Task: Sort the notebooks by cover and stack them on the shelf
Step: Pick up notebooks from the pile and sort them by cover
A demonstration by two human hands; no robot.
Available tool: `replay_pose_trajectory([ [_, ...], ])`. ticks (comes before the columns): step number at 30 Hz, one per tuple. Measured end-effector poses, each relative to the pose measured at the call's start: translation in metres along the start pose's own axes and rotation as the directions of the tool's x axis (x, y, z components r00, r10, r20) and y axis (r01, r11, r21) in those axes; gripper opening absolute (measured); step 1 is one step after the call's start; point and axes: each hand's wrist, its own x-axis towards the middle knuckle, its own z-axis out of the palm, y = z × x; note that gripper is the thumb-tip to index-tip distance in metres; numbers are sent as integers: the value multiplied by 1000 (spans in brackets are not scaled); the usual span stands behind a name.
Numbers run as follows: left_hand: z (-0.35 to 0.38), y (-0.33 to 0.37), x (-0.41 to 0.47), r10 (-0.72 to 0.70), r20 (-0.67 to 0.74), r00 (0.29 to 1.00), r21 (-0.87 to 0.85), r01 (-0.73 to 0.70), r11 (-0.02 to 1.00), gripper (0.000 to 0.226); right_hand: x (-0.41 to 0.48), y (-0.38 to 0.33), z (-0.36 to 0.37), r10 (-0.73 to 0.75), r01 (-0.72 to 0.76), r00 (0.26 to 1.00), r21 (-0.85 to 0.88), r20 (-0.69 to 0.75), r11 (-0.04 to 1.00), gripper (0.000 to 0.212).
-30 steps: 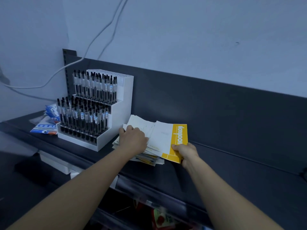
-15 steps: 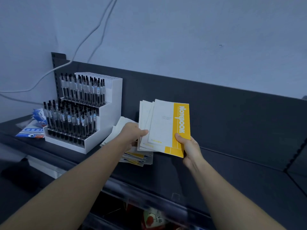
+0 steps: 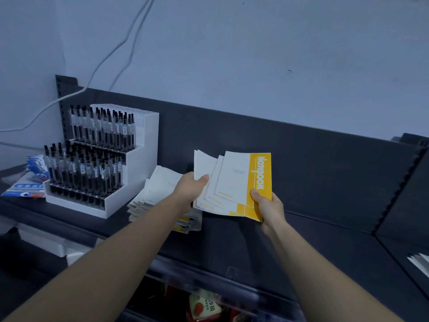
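Note:
Both hands hold a fanned bunch of thin notebooks point(image 3: 234, 182) up above the dark shelf point(image 3: 313, 233). The front one is white with a yellow band that reads "Notebook". My left hand point(image 3: 190, 189) grips the bunch's left edge, thumb on the covers. My right hand point(image 3: 267, 205) pinches the lower right corner at the yellow band. A pile of more notebooks point(image 3: 157, 194) lies flat on the shelf below and left of the held bunch, partly hidden by my left forearm.
A white stepped stand point(image 3: 137, 163) full of black pens stands left of the pile. Blue packets point(image 3: 27, 182) lie at the far left. More paper point(image 3: 420, 263) shows at the right edge. Red goods point(image 3: 204, 307) sit on the lower shelf. The shelf's back panel rises behind.
Both hands lifted a bunch of notebooks off the pile and tilted it upright to face me. The rest of the pile stayed on the shelf.

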Motion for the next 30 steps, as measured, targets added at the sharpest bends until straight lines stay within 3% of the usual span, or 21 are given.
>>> replay_pose_trajectory([
  [3,13,-8,5,-54,32,998,16,53,998,29,-7,-2,-15,9,-9,999,-12,-44,1000,11],
  [13,74,-28,-18,-60,201,978,-48,71,996,19,-39,-2,-76,-4,-3,976,-30,-217,1000,13],
  [30,266,-12,-138,113,373,921,-53,-100,994,28,-117,-49,-267,-217,150,869,-182,-444,972,21],
])
